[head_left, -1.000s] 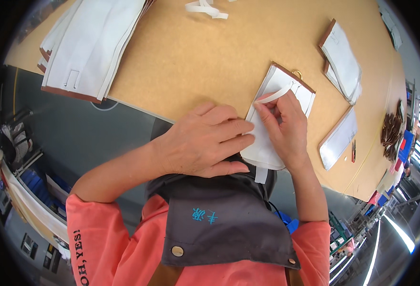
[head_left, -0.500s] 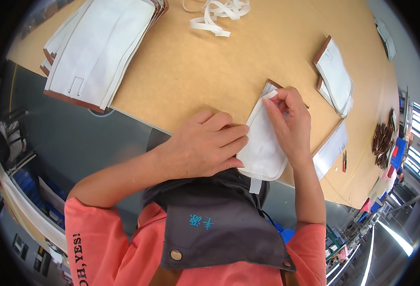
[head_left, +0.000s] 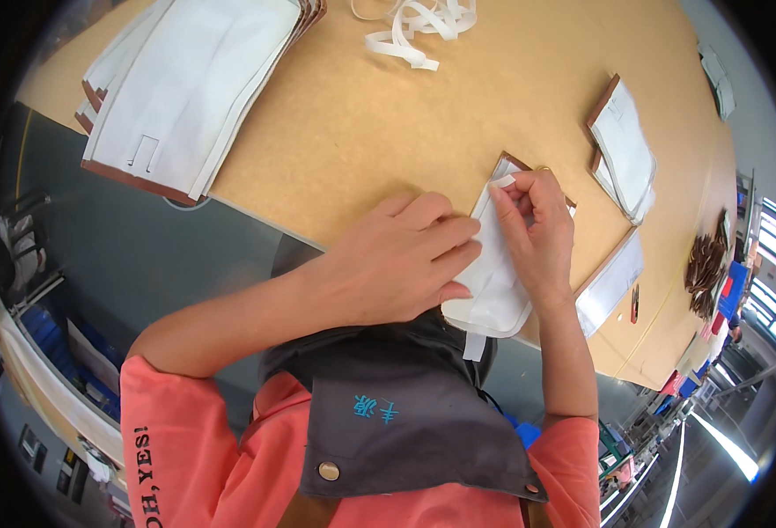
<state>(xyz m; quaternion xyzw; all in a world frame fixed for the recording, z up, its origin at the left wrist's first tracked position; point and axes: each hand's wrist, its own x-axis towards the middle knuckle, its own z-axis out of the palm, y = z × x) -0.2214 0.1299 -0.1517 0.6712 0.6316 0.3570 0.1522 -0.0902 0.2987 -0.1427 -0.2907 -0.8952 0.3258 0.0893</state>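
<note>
A white-backed piece with brown edges (head_left: 496, 299) lies at the table's front edge, its near end overhanging my lap. My right hand (head_left: 539, 236) rests over its right side, thumb and forefinger pinching a narrow white tape (head_left: 503, 181) near the far end. A pale tape end (head_left: 474, 347) sticks out below the near end; whether both belong to one strip is hidden. At the left edge of the piece is my left hand (head_left: 397, 257), palm down, fingers apart and slightly bent, with the fingertips at that edge and nothing visibly gripped.
A stack of larger white pieces with brown edges (head_left: 190, 88) stands at the far left. Loose white tape (head_left: 419, 35) curls at the back. To the right lie smaller white pieces (head_left: 624, 150), a white sheet (head_left: 610, 282), small snips (head_left: 635, 304) and a dark brown bundle (head_left: 706, 264).
My left hand has shifted slightly up and right along the piece's left edge. The right hand keeps its pinch on the tape. The whole view has moved a little.
</note>
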